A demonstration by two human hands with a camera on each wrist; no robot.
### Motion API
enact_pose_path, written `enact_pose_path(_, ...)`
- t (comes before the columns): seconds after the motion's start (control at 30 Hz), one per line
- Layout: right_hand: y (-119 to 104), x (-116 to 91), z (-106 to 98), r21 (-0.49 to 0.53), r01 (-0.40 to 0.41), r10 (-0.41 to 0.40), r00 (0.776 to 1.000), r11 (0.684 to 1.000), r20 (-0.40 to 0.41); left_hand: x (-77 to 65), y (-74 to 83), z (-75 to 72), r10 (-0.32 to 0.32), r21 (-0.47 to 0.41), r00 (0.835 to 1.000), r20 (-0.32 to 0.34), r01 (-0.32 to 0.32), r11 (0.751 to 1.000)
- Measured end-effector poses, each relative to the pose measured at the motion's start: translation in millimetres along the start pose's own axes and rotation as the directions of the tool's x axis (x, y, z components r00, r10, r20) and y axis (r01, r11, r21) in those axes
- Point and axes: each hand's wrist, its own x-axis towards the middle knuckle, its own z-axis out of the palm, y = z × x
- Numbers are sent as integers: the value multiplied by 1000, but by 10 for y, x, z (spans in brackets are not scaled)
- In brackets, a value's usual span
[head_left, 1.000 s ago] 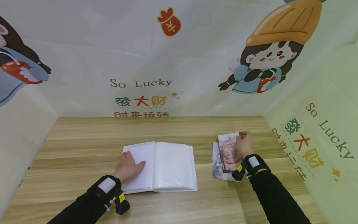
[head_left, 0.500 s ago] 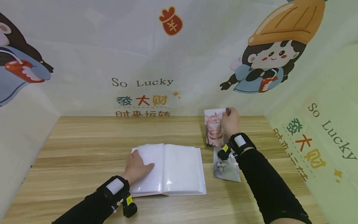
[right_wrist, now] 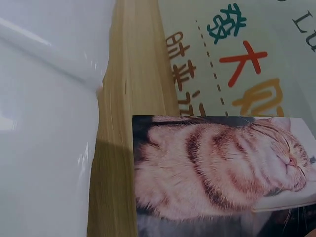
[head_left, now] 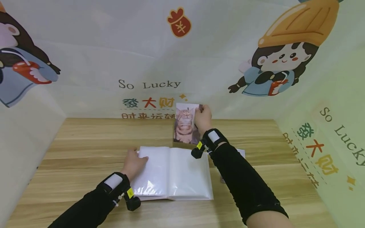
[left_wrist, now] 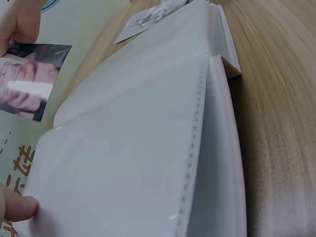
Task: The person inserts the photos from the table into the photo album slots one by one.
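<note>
A photo album (head_left: pixel 189 174) lies open on the table, showing blank white pages with clear sleeves. My left hand (head_left: pixel 134 164) pinches the outer edge of its left page, thumb on top (left_wrist: pixel 19 205) and the other fingers hidden beneath. In the left wrist view that page stands slightly raised from the cover. My right hand (head_left: pixel 203 118) grips a photo of a striped cat (head_left: pixel 184 125) by its upper right edge, held upright beyond the album's far edge. The cat photo (right_wrist: pixel 212 168) faces the camera in the right wrist view.
A second photo (head_left: pixel 241 153) lies right of the album, mostly covered by my right forearm in the head view. Behind the wooden table (head_left: pixel 94 133) rises a white printed backdrop (head_left: pixel 85 63), which also closes off both sides.
My right hand has lifted the cat photo off the other photo and carried it left, behind the album. My left hand has shifted from lying on the left page to its outer edge.
</note>
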Motion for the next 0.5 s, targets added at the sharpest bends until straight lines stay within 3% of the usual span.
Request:
enact_pose_path(0.2,189,51,394,169,-30,32,999,985,-7,-11,0,8,25,22,999,-25,-24,999)
enact_pose_path(0.3,218,-21,542,290,-93,100,995,953,-9,-24,2,25,64,17,997,-40,-63,998)
enact_pose_path(0.37,138,-141,596,393,-173,186,983,903,4,-31,10,36,82,6,996,-42,-82,997)
enact_pose_path(0.5,200,-234,687,642,-219,267,963,735,22,-47,38,50,88,-10,995,-41,-89,996)
